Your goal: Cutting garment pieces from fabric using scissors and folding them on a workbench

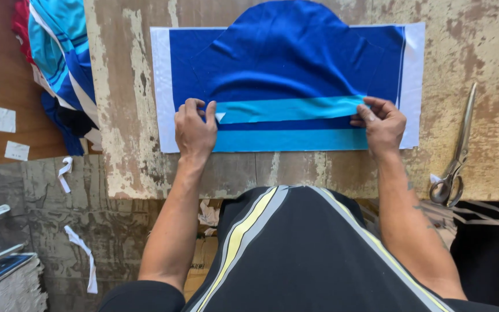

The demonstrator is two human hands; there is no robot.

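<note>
Closest in, both forearms reach over a worn table (463, 52). One light-blue band (290, 140) already lies flat along the near edge of the dark-blue fabric piece (287, 58). Just beyond it, the left hand (195, 128) pinches one end of a second light-blue strip (290, 108) and the right hand (383, 122) pinches the other, pulling it taut but not yet smoothed down. Scissors (457, 156) lie unused, right.
</note>
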